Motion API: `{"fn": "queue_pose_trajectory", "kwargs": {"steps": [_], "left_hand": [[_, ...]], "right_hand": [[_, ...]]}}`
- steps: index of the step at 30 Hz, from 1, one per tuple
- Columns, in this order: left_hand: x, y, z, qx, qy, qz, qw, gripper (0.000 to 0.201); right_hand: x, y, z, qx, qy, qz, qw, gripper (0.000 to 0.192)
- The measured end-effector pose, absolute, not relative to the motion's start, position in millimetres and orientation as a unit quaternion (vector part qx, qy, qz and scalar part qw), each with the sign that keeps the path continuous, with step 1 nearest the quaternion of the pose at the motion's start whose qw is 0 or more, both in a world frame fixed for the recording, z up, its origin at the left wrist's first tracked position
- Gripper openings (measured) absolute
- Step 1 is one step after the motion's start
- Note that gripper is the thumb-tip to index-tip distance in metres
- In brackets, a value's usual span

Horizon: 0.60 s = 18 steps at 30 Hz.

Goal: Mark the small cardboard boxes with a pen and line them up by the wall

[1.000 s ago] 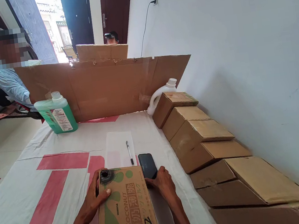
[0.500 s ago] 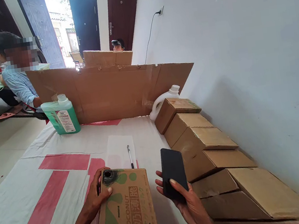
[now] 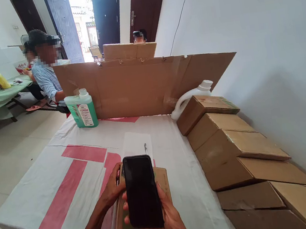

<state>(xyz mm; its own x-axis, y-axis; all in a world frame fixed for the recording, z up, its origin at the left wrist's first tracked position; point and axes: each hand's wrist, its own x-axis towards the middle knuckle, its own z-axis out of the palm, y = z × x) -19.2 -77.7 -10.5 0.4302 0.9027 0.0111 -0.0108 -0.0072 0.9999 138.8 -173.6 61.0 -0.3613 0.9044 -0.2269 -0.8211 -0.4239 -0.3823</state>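
A black smartphone [image 3: 141, 192] with a dark screen is upright in my right hand [image 3: 170, 218], whose fingers wrap round its sides. It is held over a printed cardboard box [image 3: 162, 175] and covers much of the box's top. My left hand [image 3: 115, 184] grips the box's far left corner; its fingertips are partly hidden behind the phone and box. Beyond the box, a pen [image 3: 145, 148] lies on a white sheet of paper [image 3: 130, 142].
Several cardboard boxes [image 3: 227, 157] line the table's right side by the wall. A green liquid bottle [image 3: 86, 114], a white jug [image 3: 188, 96] and a tall cardboard panel [image 3: 134, 86] stand at the back. A person in a blue shirt [image 3: 45, 80] sits beyond, at left.
My right hand has brought the phone leftward, from beside the box to over its top. My left hand still grips the box corner. The view has turned slightly left.
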Motion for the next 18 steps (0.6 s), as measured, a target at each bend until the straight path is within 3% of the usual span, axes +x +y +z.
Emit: {"fn": "queue_pose_trajectory", "kwargs": {"steps": [18], "left_hand": [[-18.3,-80.1,-17.8,0.595,0.356,0.387,0.608,0.071]], "right_hand": [[134.1,-178.5,66.9,-0.192,-0.079,0.836,0.508,0.063]]}}
